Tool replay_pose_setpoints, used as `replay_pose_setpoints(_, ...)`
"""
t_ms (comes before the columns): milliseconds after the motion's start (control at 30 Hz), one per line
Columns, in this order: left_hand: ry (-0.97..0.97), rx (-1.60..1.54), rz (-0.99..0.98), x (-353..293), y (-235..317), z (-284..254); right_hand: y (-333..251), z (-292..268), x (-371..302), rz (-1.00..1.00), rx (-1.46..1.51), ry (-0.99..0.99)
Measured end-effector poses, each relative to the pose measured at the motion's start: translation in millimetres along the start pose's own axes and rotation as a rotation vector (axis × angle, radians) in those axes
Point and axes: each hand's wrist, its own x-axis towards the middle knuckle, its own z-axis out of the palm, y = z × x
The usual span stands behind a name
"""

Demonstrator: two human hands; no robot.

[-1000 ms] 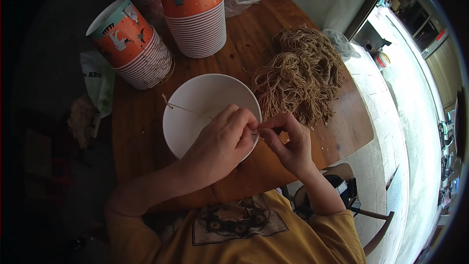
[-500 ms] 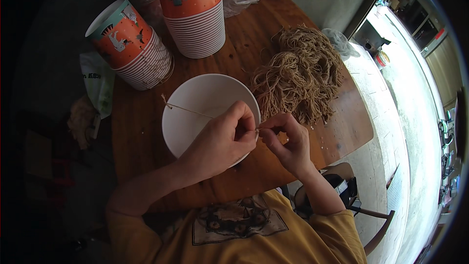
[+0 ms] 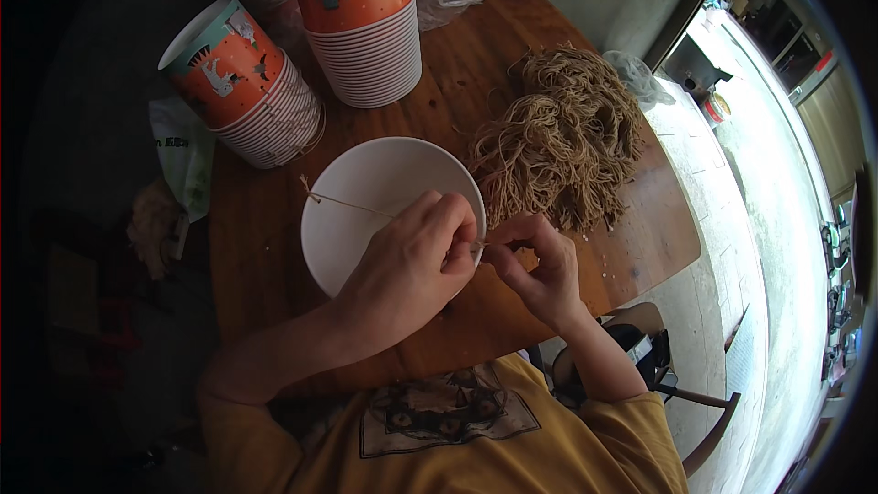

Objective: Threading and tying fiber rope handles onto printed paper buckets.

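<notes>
The left hand (image 3: 416,252) and right hand (image 3: 540,265) are pinched together on twine (image 3: 355,205) at the right rim of the white-lined bucket (image 3: 331,242) on the bench (image 3: 645,252). The twine looks limp, best pinched near its end; the bucket, likely light and dentable, by its rim.

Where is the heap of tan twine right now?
In the head view, the heap of tan twine lies on the wooden table, right of the white bowl and just beyond the right hand.
</notes>
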Motion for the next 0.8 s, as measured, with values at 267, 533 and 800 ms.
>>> replay_pose_setpoints(267, 0.065, 0.027, 0.051, 0, 2, 0, 0, 0, -3, 0.011, 0.018, 0.002)
replay_pose_setpoints(533, 0.089, 0.074, 0.120, -4, -2, -1, -7, -7, 1, -0.014, -0.051, -0.067)
replay_pose_setpoints(800, 0.097, 0.087, 0.086, -16, 4, -7, -9, -18, 1, 0.115, 0.176, -0.155)
